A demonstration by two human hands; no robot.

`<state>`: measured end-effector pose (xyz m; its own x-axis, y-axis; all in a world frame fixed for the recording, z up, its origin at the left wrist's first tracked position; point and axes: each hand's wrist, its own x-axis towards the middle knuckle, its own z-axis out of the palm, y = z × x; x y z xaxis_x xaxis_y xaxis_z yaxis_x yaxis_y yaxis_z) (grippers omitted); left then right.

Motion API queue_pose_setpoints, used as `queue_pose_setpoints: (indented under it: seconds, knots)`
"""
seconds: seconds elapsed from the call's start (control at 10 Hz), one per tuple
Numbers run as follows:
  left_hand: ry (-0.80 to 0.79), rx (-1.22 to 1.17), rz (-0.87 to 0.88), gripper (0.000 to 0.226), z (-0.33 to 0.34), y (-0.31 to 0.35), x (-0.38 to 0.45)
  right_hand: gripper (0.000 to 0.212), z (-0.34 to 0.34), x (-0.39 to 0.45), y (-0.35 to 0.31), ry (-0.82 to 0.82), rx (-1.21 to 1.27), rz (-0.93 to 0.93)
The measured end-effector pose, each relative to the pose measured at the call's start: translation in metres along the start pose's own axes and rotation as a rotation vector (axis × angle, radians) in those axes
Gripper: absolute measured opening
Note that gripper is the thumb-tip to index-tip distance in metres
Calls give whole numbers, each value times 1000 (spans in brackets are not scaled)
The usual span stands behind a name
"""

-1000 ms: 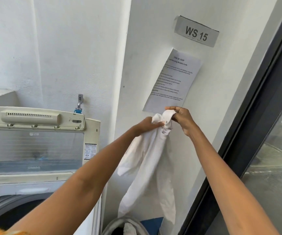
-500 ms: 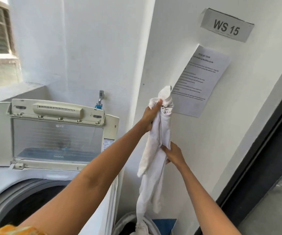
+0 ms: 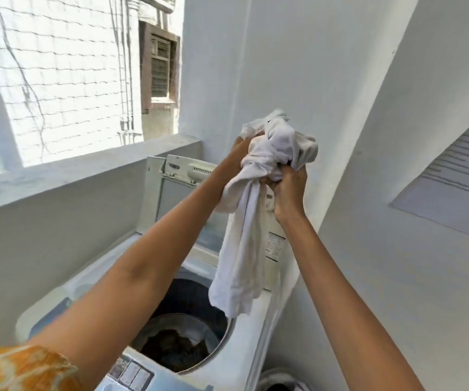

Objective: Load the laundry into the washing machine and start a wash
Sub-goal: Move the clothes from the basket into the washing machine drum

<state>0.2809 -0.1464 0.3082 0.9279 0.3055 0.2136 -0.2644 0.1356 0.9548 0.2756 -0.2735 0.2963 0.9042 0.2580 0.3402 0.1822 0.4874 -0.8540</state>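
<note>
1. The white plastered walls (image 3: pixel 312 66) meet in a corner behind the machine, and a low ledge (image 3: pixel 86 170) runs along the left under an opening covered with netting (image 3: pixel 58 66).
2. The white top-loading washing machine (image 3: pixel 258 320) stands in that corner with its glass-panelled lid (image 3: pixel 171 204) raised upright against the wall. Its round drum opening (image 3: pixel 182 328) is exposed, with dark clothes (image 3: pixel 171 348) lying at the bottom. A grey control panel (image 3: pixel 131 373) shows at the near edge.
3. The white cloth garment (image 3: pixel 244 249) is held in the air above the right rim of the machine. Its upper part is bunched into a ball between the hands, and its loose tail hangs down, the lower end over the right edge of the drum opening.
4. A printed sheet of paper (image 3: pixel 453 193) is stuck to the right wall, well apart from the garment.
5. An orange and white patterned sleeve (image 3: pixel 16 368) shows at the bottom left.
6. The left hand (image 3: pixel 239 150) is closed around the far side of the bunched cloth; its fingers are mostly hidden by the fabric.
7. The right hand (image 3: pixel 286 187) is clenched in a fist on the gathered cloth just below the ball, knuckles towards the camera.
8. The rim of a pale laundry basket (image 3: pixel 278 379) peeks in at the bottom, just beside the machine.
</note>
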Motion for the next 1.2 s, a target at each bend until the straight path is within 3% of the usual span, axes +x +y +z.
queue_pose_setpoints:
  seconds: [0.1, 0.2, 0.3, 0.4, 0.5, 0.6, 0.7, 0.8, 0.9, 1.0, 1.1, 1.2]
  knots:
    - [147, 52, -30, 58, -43, 20, -24, 21, 28, -10, 29, 3, -89, 21]
    - [191, 177, -30, 39, -92, -1, -40, 48, 28, -27, 68, -122, -353, 24]
    - [115, 120, -64, 14, -124, -28, -64, 67, 12, -39, 113, -330, -559, 2]
    - [41, 86, -183, 16, -150, -51, -81, 93, -8, -45, 157, -565, -600, 241]
    - [-52, 304, -345, 16, -167, -76, -90, 97, -23, -50, 187, -501, -452, 469]
    - [-171, 401, -467, 6, -178, -98, -99, 69, -25, -55, 209, -556, -483, 445]
    - [-133, 582, -535, 8, -191, -120, -100, 17, -20, -56, 225, -560, -708, 396]
    - [158, 1010, -515, 28, -217, -145, -94, 12, -26, -52, 244, -240, -955, 338]
    - [387, 1277, -510, 30, -245, -165, -98, 14, -36, -56, 261, 35, -1071, 295]
    - [309, 1585, -541, 30, -264, -200, -103, 16, -36, -72, 282, 86, -1145, 248]
    - [218, 1524, -633, 35, -269, -242, -101, 30, -35, -94, 309, 84, -1150, 275]
    - [238, 1106, -707, 34, -262, -279, -97, 40, -41, -113, 340, -15, -1192, 387]
